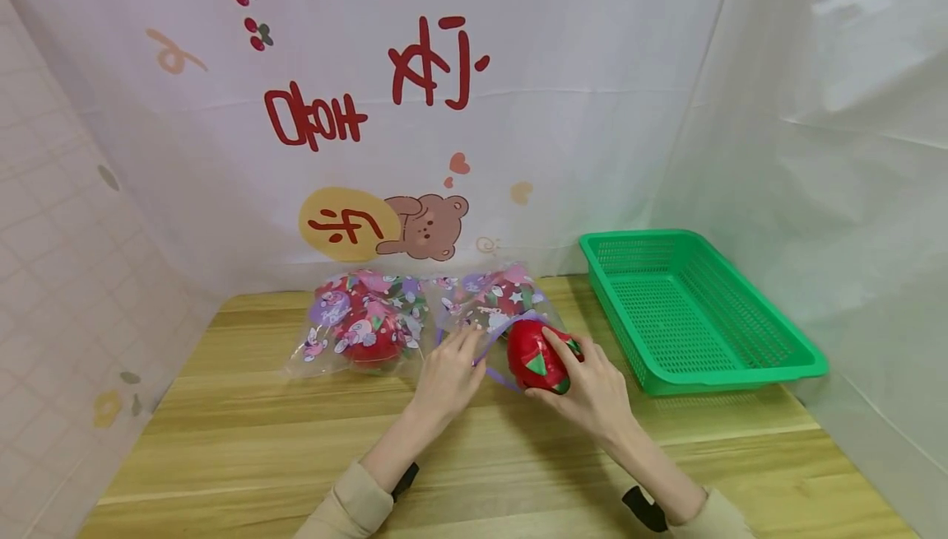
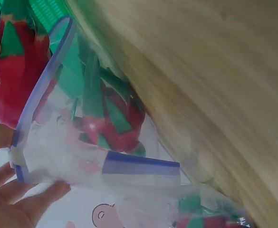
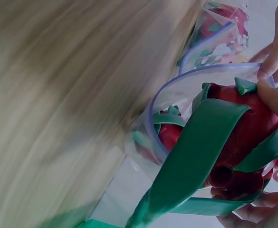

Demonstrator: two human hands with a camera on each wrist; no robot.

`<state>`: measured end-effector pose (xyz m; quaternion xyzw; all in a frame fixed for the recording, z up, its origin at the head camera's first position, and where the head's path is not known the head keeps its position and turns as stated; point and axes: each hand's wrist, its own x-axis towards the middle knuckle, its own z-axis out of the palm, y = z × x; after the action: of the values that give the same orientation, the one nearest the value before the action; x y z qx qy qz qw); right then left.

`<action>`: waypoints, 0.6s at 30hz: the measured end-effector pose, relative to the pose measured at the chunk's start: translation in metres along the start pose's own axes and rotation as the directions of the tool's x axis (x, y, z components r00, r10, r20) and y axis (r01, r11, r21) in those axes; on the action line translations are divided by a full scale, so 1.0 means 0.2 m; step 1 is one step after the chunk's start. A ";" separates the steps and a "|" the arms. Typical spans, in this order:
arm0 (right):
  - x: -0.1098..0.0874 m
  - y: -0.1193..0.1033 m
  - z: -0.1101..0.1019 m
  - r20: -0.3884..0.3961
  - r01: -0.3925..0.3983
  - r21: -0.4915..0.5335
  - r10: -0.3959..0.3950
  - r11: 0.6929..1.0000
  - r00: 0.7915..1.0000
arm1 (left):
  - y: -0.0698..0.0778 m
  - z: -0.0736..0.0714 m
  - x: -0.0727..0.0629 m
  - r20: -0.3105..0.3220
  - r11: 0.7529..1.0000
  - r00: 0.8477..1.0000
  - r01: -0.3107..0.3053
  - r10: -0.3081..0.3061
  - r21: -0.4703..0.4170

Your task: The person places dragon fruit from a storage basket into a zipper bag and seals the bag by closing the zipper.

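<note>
My right hand point(image 1: 596, 387) grips a red artificial dragon fruit point(image 1: 527, 350) with green leaf tips, at the mouth of a clear printed zip bag point(image 1: 474, 296). In the right wrist view the dragon fruit point(image 3: 245, 128) shows a hole in its end and long green leaves, and partly covers the bag's purple-edged opening. My left hand point(image 1: 448, 370) pinches the rim of that bag, near a white slider point(image 2: 16, 156) in the left wrist view. Inside the bag lies another dragon fruit point(image 2: 112, 118). The bag's mouth is spread wide.
Left of this bag, a second printed bag point(image 1: 370, 321) with red fruit inside lies on the wooden table point(image 1: 296, 440). On the right stands a green perforated basket point(image 1: 685, 317). A white printed cloth point(image 1: 555, 111) hangs behind the table.
</note>
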<state>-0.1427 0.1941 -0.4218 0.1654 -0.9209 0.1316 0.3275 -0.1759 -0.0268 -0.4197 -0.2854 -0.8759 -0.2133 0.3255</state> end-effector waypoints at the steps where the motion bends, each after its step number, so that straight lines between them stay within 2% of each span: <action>1: 0.00 0.00 0.01 0.006 -0.004 0.007 0.004 1.000 1.000 | 0.00 0.00 0.00 0.001 1.000 1.000 0.001 -0.001 -0.011; 11: 0.02 -0.07 0.03 0.153 -0.071 0.075 0.058 0.995 0.987 | -0.01 0.03 -0.03 -0.021 0.999 0.999 -0.033 0.032 -0.040; 18: 0.04 -0.09 0.08 0.154 -0.062 0.025 0.058 0.998 0.986 | -0.01 0.05 -0.03 -0.080 0.998 0.996 -0.047 0.043 -0.039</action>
<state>-0.1506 0.1696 -0.4269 0.1521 -0.9459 0.1420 0.2491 -0.1775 -0.0243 -0.4311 -0.3031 -0.8511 -0.2350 0.3585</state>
